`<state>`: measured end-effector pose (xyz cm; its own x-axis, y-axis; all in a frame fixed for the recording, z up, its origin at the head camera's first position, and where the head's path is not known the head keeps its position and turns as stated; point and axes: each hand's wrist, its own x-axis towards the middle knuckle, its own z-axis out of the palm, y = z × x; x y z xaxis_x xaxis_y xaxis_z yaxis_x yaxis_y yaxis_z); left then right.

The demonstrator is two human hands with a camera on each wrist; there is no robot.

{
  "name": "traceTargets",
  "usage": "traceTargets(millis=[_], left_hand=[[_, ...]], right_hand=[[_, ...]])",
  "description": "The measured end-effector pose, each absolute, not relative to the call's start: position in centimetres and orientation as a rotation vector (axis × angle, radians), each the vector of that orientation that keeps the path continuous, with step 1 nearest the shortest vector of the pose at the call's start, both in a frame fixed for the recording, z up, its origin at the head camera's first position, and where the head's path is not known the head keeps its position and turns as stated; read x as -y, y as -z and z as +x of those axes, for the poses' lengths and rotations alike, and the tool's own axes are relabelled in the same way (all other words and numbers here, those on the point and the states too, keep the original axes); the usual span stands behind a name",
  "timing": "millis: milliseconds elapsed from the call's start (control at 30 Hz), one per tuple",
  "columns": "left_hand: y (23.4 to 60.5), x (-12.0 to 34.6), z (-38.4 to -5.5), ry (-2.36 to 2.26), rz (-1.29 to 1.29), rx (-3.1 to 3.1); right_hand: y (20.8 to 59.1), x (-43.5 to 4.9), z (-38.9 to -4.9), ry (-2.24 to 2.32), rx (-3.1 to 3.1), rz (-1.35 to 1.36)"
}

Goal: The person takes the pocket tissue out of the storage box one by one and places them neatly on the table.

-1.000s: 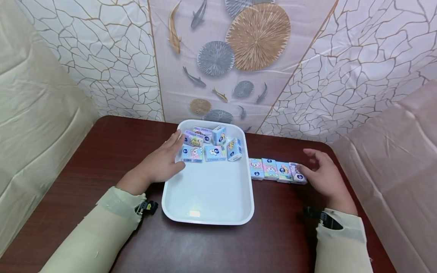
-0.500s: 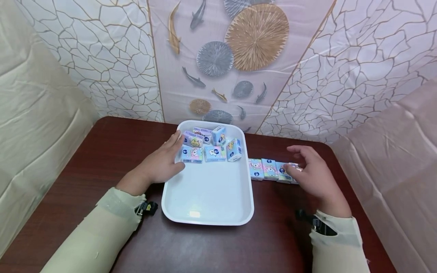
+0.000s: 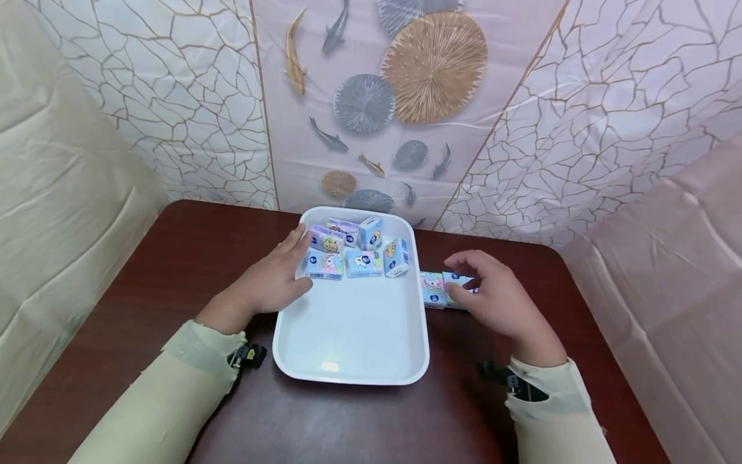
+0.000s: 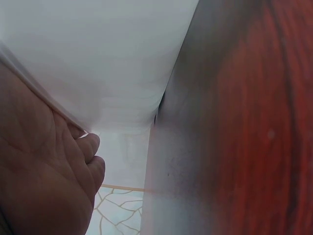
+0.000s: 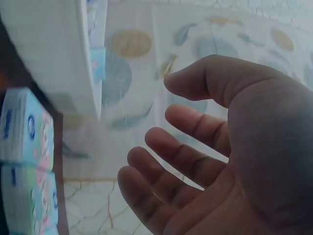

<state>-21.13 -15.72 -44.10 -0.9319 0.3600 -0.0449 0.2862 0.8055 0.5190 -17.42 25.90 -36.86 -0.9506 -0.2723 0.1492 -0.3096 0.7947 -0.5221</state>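
A white tray (image 3: pixel 353 335) lies on the table, with several small cartoon-printed packs (image 3: pixel 364 263), like pocket tissue packs, grouped in its far half. My left hand (image 3: pixel 272 274) rests on the tray's left rim with its fingers extended; in the left wrist view the palm lies along the tray's outer wall (image 4: pixel 112 63). To the right of the tray, a row of similar packs (image 3: pixel 433 289) runs along the table. Over this row hovers my right hand (image 3: pixel 495 296), thumb and fingers apart and nothing between them. It hides the row's right end.
The dark red-brown table (image 3: pixel 359 425) ends at a patterned wall cloth (image 3: pixel 440 161) behind the tray. Pale cloth (image 3: pixel 684 258) hangs along the right side, and more cloth (image 3: pixel 69 193) on the left.
My right hand has moved left along the row of packs, from its right end toward the tray. The left hand and the tray stay in place.
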Motion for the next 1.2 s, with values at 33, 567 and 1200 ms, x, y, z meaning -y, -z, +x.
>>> traceTargets(millis=[33,567,1200], left_hand=[[44.1,15.7,-21.1,-0.785,0.516,-2.851],[44.0,15.6,-21.4,-0.788,0.504,-2.843],[44.2,15.7,-21.4,-0.782,0.508,-2.849]], right_hand=[[36.7,-25.6,-17.5,-0.862,2.915,0.477],[34.9,-20.2,-18.8,-0.860,2.891,0.563],[36.3,-16.5,-21.5,-0.959,2.937,0.569]])
